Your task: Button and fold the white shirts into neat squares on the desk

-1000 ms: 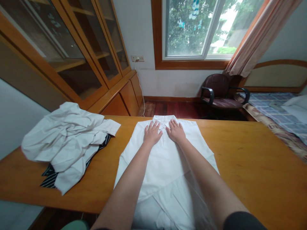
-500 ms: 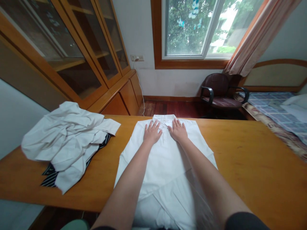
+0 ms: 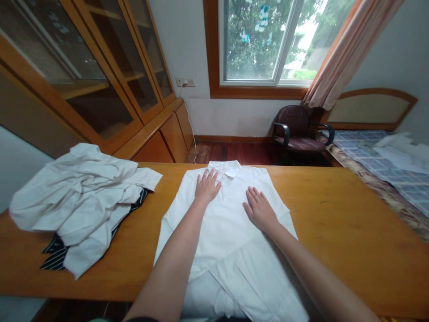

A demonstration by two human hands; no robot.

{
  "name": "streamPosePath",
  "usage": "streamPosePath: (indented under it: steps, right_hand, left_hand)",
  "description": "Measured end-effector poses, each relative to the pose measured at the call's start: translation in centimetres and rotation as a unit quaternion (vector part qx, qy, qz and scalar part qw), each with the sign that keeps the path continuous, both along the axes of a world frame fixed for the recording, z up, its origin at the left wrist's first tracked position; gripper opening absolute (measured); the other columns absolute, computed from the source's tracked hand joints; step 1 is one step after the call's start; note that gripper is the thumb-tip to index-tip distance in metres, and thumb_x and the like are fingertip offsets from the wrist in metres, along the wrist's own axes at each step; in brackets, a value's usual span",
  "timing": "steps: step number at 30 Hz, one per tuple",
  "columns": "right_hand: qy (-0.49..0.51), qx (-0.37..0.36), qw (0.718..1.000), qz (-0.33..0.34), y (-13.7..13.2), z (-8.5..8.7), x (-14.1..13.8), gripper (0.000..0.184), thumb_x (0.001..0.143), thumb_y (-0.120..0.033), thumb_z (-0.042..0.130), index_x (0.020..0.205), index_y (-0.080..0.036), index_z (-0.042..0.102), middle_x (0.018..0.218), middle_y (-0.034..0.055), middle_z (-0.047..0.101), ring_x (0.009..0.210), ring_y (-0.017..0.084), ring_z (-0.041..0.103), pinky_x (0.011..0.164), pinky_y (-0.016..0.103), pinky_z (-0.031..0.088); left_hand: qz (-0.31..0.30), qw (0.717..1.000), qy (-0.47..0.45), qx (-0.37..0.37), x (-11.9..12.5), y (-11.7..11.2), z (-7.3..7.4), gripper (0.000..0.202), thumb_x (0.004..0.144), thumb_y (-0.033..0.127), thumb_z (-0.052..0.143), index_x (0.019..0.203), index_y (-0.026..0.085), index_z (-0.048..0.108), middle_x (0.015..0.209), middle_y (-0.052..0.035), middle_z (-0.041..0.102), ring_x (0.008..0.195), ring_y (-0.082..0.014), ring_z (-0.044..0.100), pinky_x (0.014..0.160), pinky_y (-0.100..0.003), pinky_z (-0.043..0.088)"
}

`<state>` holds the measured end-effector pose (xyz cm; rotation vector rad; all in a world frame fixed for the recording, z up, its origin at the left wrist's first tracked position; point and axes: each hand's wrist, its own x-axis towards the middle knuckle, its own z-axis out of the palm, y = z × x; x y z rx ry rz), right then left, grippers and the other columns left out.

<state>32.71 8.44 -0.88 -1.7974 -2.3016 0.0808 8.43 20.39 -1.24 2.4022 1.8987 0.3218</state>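
A white collared shirt [image 3: 228, 228] lies spread on the wooden table, front side up, its collar towards the far edge. One sleeve appears folded across its lower part. My left hand [image 3: 207, 186] rests flat on the shirt just below the left side of the collar, fingers spread. Lower and to the right, my right hand [image 3: 260, 208] lies over the chest of the shirt, palm down with fingers stretched out. Neither hand grips the cloth. The shirt's near end runs out of view at the bottom.
On the left of the wooden table [image 3: 338, 223] lies a crumpled heap of white clothes [image 3: 90, 188], with black striped cloth [image 3: 55, 259] under it. Beyond stand a glass-door cabinet [image 3: 147, 114], a brown armchair [image 3: 296, 127] and a bed [image 3: 372, 143].
My right hand has moved from beside the collar down and to the right over the shirt. My left hand stays near the collar. The whole view has shifted slightly.
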Motion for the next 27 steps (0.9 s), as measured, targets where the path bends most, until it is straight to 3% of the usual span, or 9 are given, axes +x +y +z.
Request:
streamPosePath:
  steps: [3, 6, 11, 15, 18, 22, 27]
  right_hand:
    - [-0.01, 0.013, 1.0, -0.004, -4.2, -0.4, 0.9, 0.058, 0.103, -0.043, 0.034, 0.154, -0.013, 0.04, 0.163, 0.0106, 0.031, 0.152, 0.027, 0.026, 0.123, 0.047, 0.022]
    - [-0.017, 0.028, 0.998, -0.05, -7.8, -0.9, 1.3, 0.058, 0.103, -0.042, 0.035, 0.154, -0.016, 0.04, 0.163, 0.0093, 0.029, 0.152, 0.028, 0.025, 0.123, 0.048, 0.022]
    - [-0.021, 0.043, 0.993, -0.104, -10.4, -1.3, 1.3, 0.06, 0.101, -0.043, 0.036, 0.154, -0.015, 0.039, 0.163, 0.0095, 0.03, 0.152, 0.032, 0.025, 0.121, 0.055, 0.022]
    - [-0.015, 0.046, 0.994, -0.102, -9.5, -1.3, 1.5, 0.06, 0.101, -0.042, 0.036, 0.155, -0.016, 0.037, 0.163, 0.0104, 0.031, 0.151, 0.032, 0.026, 0.121, 0.056, 0.022]
    - [-0.017, 0.034, 0.996, -0.085, -8.1, -1.2, 2.0, 0.061, 0.101, -0.043, 0.036, 0.156, -0.017, 0.037, 0.162, 0.0107, 0.032, 0.152, 0.031, 0.025, 0.121, 0.057, 0.021]
    - [-0.026, 0.008, 0.999, -0.044, -5.3, -1.0, 3.5, 0.062, 0.102, -0.046, 0.034, 0.156, -0.016, 0.035, 0.164, 0.009, 0.029, 0.153, 0.027, 0.023, 0.122, 0.053, 0.02]
    - [-0.026, -0.011, 0.999, 0.021, -0.9, -0.4, 5.4, 0.062, 0.102, -0.049, 0.035, 0.156, -0.019, 0.034, 0.164, 0.0092, 0.029, 0.153, 0.026, 0.023, 0.123, 0.05, 0.02]
  left_hand:
    - [-0.001, 1.0, -0.002, 0.001, 0.0, 0.0, -0.1, 0.058, 0.099, 0.048, 0.034, 0.155, 0.032, 0.036, 0.166, 0.0015, 0.026, 0.154, -0.0287, 0.019, 0.124, -0.059, 0.012]
    - [-0.004, 1.0, -0.004, 0.012, -0.1, 0.1, -0.1, 0.057, 0.099, 0.046, 0.036, 0.154, 0.03, 0.039, 0.165, -0.0005, 0.028, 0.153, -0.0296, 0.021, 0.123, -0.059, 0.014]
    - [-0.011, 0.996, -0.064, 0.067, -0.7, 0.0, 0.5, 0.045, 0.1, 0.031, 0.039, 0.141, 0.024, 0.056, 0.157, -0.0053, 0.044, 0.145, -0.0245, 0.038, 0.123, -0.05, 0.026]
    - [-0.099, 0.983, -0.129, 0.089, -2.0, -1.0, 1.1, 0.038, 0.1, 0.024, 0.037, 0.119, 0.02, 0.07, 0.129, -0.0058, 0.069, 0.135, -0.0187, 0.05, 0.12, -0.038, 0.035]
    - [-0.172, 0.974, -0.138, 0.055, -3.3, -2.4, 1.3, 0.039, 0.102, 0.029, 0.036, 0.11, 0.021, 0.073, 0.116, -0.0046, 0.074, 0.127, -0.0174, 0.057, 0.114, -0.034, 0.043]
    - [-0.209, 0.973, -0.094, 0.02, -4.7, -4.4, 1.2, 0.041, 0.103, 0.034, 0.037, 0.127, 0.022, 0.067, 0.137, -0.0038, 0.065, 0.135, -0.0172, 0.051, 0.119, -0.036, 0.037]
    - [-0.173, 0.985, 0.003, 0.001, -5.0, -5.7, 0.6, 0.05, 0.103, 0.043, 0.038, 0.15, 0.028, 0.045, 0.159, -0.0017, 0.041, 0.151, -0.021, 0.029, 0.125, -0.046, 0.022]
